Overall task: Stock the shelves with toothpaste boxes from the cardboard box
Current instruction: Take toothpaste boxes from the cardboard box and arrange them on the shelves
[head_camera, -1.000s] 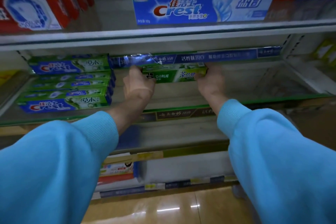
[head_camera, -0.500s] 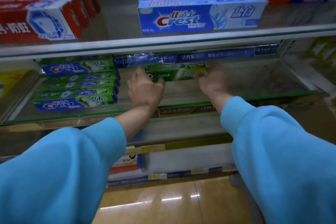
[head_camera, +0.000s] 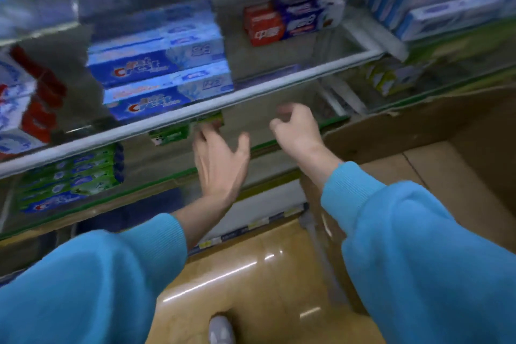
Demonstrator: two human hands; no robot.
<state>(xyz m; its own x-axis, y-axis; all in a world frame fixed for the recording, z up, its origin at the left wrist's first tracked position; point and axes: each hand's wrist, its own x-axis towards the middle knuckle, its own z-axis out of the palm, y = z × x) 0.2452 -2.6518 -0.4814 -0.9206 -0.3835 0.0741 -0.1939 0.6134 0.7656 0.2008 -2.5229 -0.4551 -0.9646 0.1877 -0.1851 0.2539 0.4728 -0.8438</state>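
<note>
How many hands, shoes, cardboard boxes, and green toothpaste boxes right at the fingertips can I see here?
Hands: 2, the left hand and the right hand
Green toothpaste box: 1
Cardboard box: 1
Grey shoe: 1
Total: 5

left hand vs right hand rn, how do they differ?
Left hand: fingers straight and spread, tips at the green toothpaste box on the shelf. Right hand: fingers loosely curled, holding nothing, apart from that box.
The left hand sits lower and further left; the right hand is nearer the cardboard box.
Shared: both empty, both in blue sleeves.
</note>
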